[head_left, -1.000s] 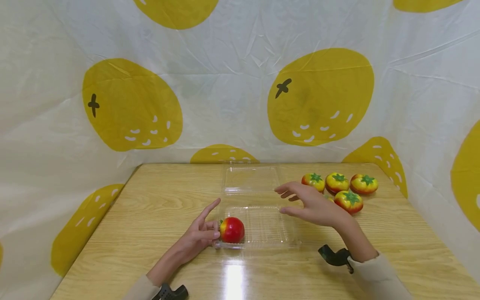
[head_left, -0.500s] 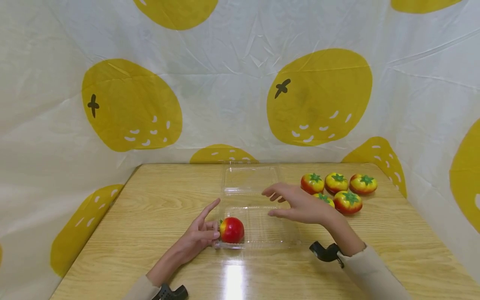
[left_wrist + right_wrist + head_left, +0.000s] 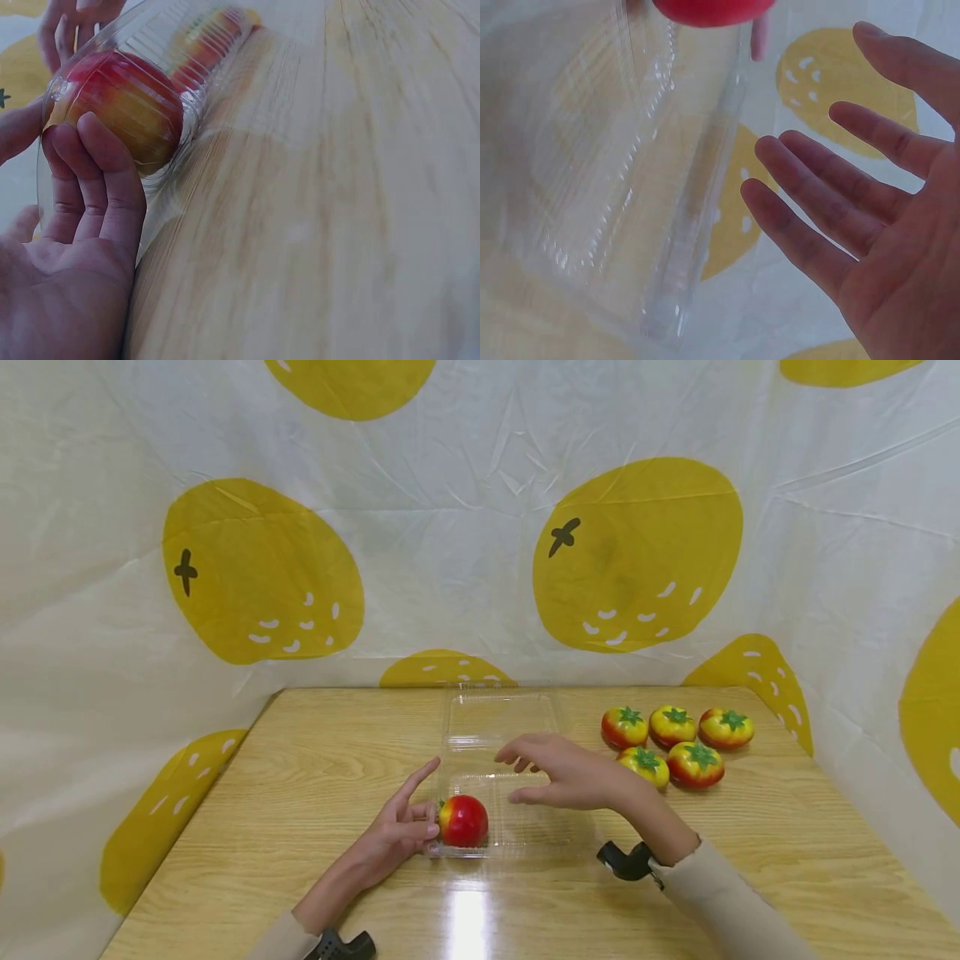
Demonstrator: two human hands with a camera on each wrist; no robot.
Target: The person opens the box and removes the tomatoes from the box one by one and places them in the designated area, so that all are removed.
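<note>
A clear plastic clamshell box lies opened on the table, its lid folded back toward the wall. One red and yellow toy tomato sits on its side in the tray's left end, its green leaves facing left. My left hand pinches the tray's left wall beside this tomato, index finger pointing away. In the left wrist view its fingers lie against the outside of the plastic. Over the tray, to the right of the tomato, hovers my right hand, fingers spread and nothing held, as the right wrist view also shows.
Several toy tomatoes with green leaf tops stand grouped at the back right of the wooden table. Behind the table hangs a white cloth printed with yellow fruit.
My right hand has moved left from near the grouped tomatoes to over the tray, uncovering the front left tomato of the group. The left hand and the tomato beside it have stayed put.
</note>
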